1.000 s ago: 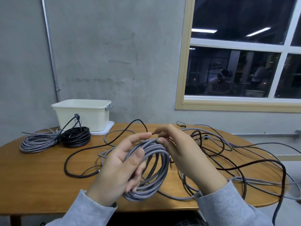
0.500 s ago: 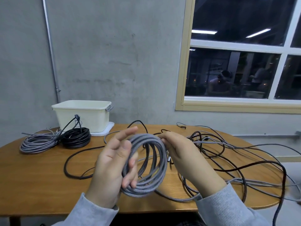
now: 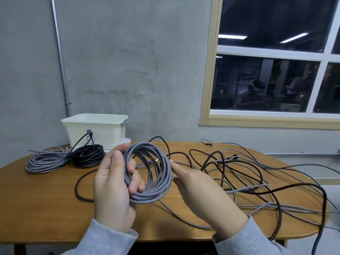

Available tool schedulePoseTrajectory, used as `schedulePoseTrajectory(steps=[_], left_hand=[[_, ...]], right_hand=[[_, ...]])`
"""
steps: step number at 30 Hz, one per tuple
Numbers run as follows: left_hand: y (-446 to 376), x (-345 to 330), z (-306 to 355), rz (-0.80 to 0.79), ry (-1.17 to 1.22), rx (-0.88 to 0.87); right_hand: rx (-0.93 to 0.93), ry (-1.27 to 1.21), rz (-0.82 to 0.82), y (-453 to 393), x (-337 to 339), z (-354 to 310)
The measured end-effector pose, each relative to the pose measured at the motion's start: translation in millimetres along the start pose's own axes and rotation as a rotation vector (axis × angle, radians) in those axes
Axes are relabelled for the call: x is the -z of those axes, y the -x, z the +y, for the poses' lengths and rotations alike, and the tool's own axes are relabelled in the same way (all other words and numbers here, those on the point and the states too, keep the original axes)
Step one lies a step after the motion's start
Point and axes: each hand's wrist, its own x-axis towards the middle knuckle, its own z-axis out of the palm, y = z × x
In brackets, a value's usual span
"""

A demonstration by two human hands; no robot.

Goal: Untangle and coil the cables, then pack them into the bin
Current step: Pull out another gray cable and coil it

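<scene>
In the head view, the left hand is gripping a grey braided cable wound into a round coil, thumb lying along the coil's outer left side and the other fingers curled through its middle, holding it upright above the near edge of the oval wooden table. The right hand is resting against the coil's right side with its index finger straight and touching the loops; its other fingers are relaxed and gripping nothing that shows. A loose grey tail is trailing from the coil's bottom toward the table's near edge. A tangle of dark brown and grey cables is sprawling over the table's right half. By the far left edge, a finished grey coil and a black coil are lying side by side, touching. Just behind them, a cream plastic bin is standing on its flat white lid.
</scene>
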Motion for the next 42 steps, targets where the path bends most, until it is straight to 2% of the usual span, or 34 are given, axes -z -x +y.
schedulePoseTrajectory(steps=[6, 12, 18, 21, 26, 30, 34, 37, 42], left_hand=[[-5.9, 2.7, -1.9, 0.103, -0.044, -0.098], [-0.7, -2.8, -7.6, -0.102, -0.066, -0.097], [0.5, -6.0, -2.4, -0.124, -0.017, -0.042], [-0.7, -3.8, -2.8, -0.175, -0.039, -0.086], [-8.6, 6.3, -4.6, -0.167, -0.184, -0.229], [-20.0, 21.6, -14.1, -0.099, -0.294, -0.310], [-21.5, 23.2, -20.0, -0.128, -0.446, -0.422], [-20.8, 24.2, -21.0, -0.170, -0.539, -0.411], [-18.2, 25.1, -22.2, -0.375, -0.671, -0.307]], right_hand=[[-0.019, 0.096, -0.106, 3.5, 5.5, -10.2], [-0.014, 0.232, -0.100, 3.0, 6.1, -15.0], [0.026, 0.264, -0.083, 4.9, 9.2, -20.9], [0.047, 0.237, -0.040, 5.7, 11.6, -21.8], [0.117, 0.147, -0.005, 8.1, 20.0, -26.3], [0.168, 0.116, -0.015, 10.6, 25.8, -30.5], [0.223, 0.105, -0.027, 14.2, 31.3, -39.4], [0.280, 0.125, -0.011, 17.6, 34.3, -43.7], [0.356, 0.217, 0.170, 11.2, 24.0, -39.3]])
